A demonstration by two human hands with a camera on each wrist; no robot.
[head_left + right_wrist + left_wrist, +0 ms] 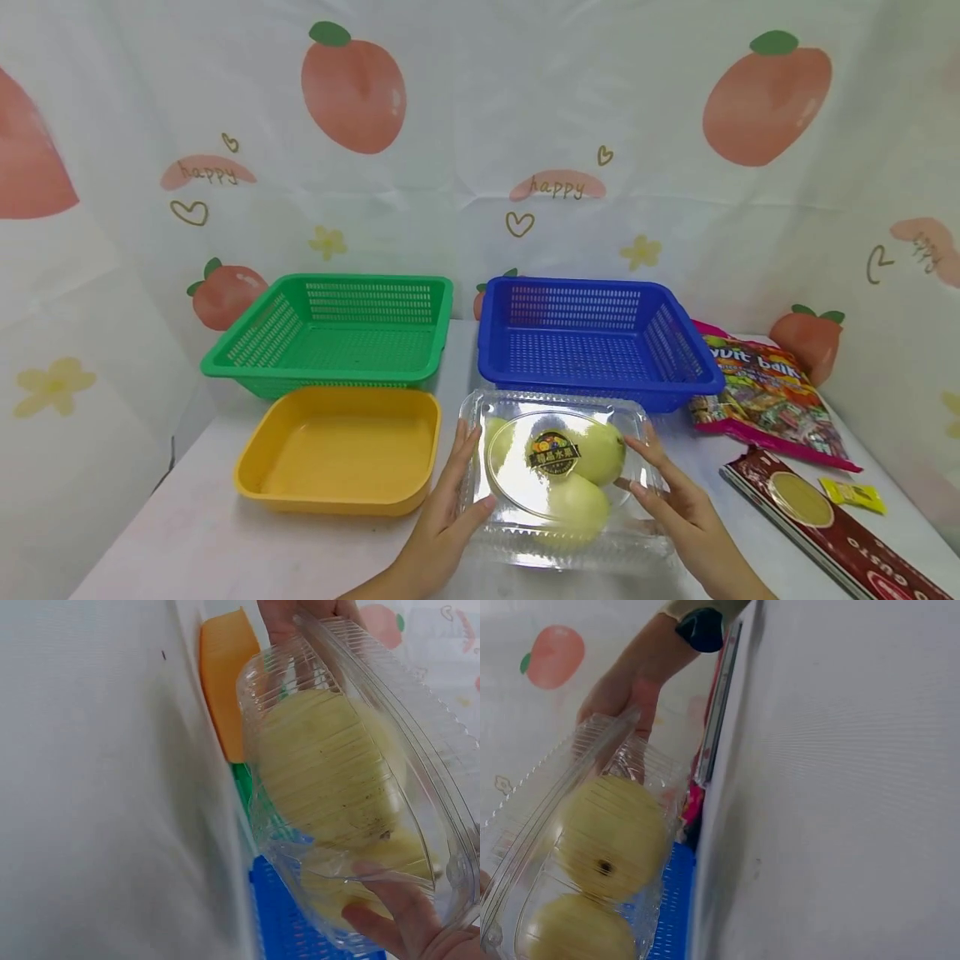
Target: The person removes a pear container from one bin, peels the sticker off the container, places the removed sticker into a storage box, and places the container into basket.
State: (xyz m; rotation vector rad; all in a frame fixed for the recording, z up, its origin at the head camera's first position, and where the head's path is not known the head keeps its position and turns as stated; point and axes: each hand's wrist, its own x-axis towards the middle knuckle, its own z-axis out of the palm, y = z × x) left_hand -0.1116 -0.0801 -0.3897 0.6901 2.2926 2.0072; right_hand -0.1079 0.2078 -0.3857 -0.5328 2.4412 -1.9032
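Note:
A clear plastic clamshell box (517,406) with a round fruit label on its lid hangs just above the table, in front of the blue basket. Inside lie 3 pale yellow-green round fruits (581,504), also visible through the ribbed wall in the left wrist view (615,832) and the right wrist view (322,765). My left hand (442,525) grips the box's left side, thumb along the lid's edge. On the opposite side my right hand (690,517) holds it, with fingers reaching under the wall. The lid appears closed.
Behind the box stands a blue basket (600,385); left of that, a green basket (322,382). A yellow tray (337,505) sits at the left. To the right lie a candy bag (780,400), a long dark-red packet (832,521) and a small yellow-wrapped piece (853,495).

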